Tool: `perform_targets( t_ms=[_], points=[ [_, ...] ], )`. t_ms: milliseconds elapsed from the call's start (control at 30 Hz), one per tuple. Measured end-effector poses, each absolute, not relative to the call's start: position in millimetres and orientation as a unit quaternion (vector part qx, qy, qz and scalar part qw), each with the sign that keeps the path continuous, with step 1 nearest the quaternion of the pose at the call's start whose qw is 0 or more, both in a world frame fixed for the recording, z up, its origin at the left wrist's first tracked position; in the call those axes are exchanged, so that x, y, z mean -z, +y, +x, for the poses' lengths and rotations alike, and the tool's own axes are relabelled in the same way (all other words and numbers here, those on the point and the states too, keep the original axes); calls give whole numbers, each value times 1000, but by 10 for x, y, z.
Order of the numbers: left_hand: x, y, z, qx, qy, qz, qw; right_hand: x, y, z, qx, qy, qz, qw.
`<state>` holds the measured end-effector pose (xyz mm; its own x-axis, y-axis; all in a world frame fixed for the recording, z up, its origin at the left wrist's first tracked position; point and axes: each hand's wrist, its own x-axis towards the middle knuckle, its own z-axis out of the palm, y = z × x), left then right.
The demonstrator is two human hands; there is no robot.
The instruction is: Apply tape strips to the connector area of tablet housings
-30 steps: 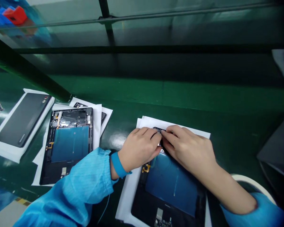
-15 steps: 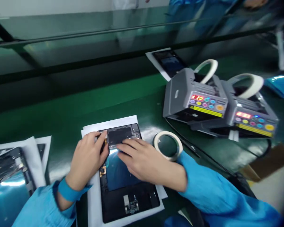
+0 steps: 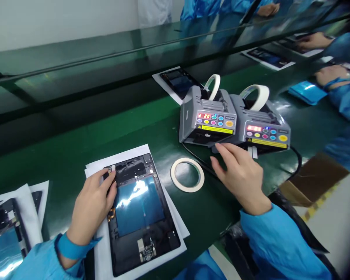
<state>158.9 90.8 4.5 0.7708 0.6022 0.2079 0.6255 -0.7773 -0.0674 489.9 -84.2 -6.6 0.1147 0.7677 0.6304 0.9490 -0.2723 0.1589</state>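
An opened tablet (image 3: 163, 233) lies on white paper, its inner side up, with a shiny blue battery panel (image 3: 140, 210) and a small circuit board (image 3: 147, 251). My left hand (image 3: 91, 198) is closed at the tablet's upper left corner, fingertips bent down against it. By its index fingertip shows a small whitish piece (image 3: 113, 168); whether the fingers hold anything is hidden. My right hand (image 3: 240, 175) hovers in front of two grey tape dispensers (image 3: 207, 116), thumb and index finger apart, holding nothing visible. A short white tape end (image 3: 252, 152) sticks out of the right dispenser, just beyond this hand.
A roll of tape (image 3: 187, 190) lies flat between the tablet and the dispensers. Another opened tablet (image 3: 6, 233) is at far left, a further tablet (image 3: 177, 81) behind the dispensers. Blue packets (image 3: 307, 92) and a co-worker's hand (image 3: 332, 74) are at right. A cardboard box (image 3: 315, 181) stands below.
My right hand has left the tablet and moved right, to the front of the dispensers. My left hand stays at the tablet's corner. The view has turned to the right.
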Motion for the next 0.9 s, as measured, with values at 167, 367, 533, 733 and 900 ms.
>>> perform_targets(
  t_ms=[167,367,533,733,900],
  points=[
    [-10,865,1554,103,-327,-937,66,105,-633,4868,293,-578,-749,139],
    [0,862,1550,105,-338,-934,54,138,-614,4895,284,-575,-752,154],
    [3,876,1542,108,-330,-937,47,149,-606,4889,265,-580,-748,186],
    [0,867,1540,110,-338,-934,34,109,-549,4945,308,-569,-744,167],
    [8,858,1553,119,-346,-931,9,118,-509,4983,319,-562,-747,157]
  ],
)
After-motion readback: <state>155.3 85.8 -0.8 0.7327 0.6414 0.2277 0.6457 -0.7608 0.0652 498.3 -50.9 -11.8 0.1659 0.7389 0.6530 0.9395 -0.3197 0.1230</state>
